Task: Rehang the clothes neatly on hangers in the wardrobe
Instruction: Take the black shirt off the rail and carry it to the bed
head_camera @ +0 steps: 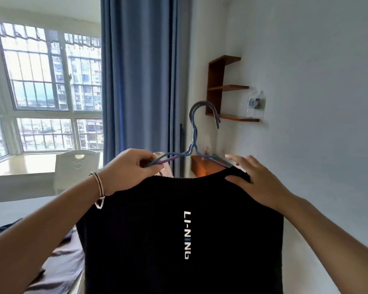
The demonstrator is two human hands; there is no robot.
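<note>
In the head view, the black top (157, 230) hangs in front of us, held up in mid-air, its white LI-NING lettering running down the middle. Its lower part is cut off by the bottom edge. Two thin hangers (193, 143), one blue and one purple, lie together. Their right arms slip under the top's shoulder and are hidden there, while their left arms stay outside the cloth and vanish into the left hand (134, 168), whose fingers curl round them. The right hand (258, 183) pinches the top's shoulder, thumb on the near side and the other fingers nearly straight. Behind hang a blue curtain (140, 81) and a barred window (47, 81). A wooden wall shelf (216, 85) carries a blurred bottle (256, 102). A white chair (77, 166) stands low on the left, and crumpled clothes (62, 257) lie below it, partly blocked by our left forearm
</note>
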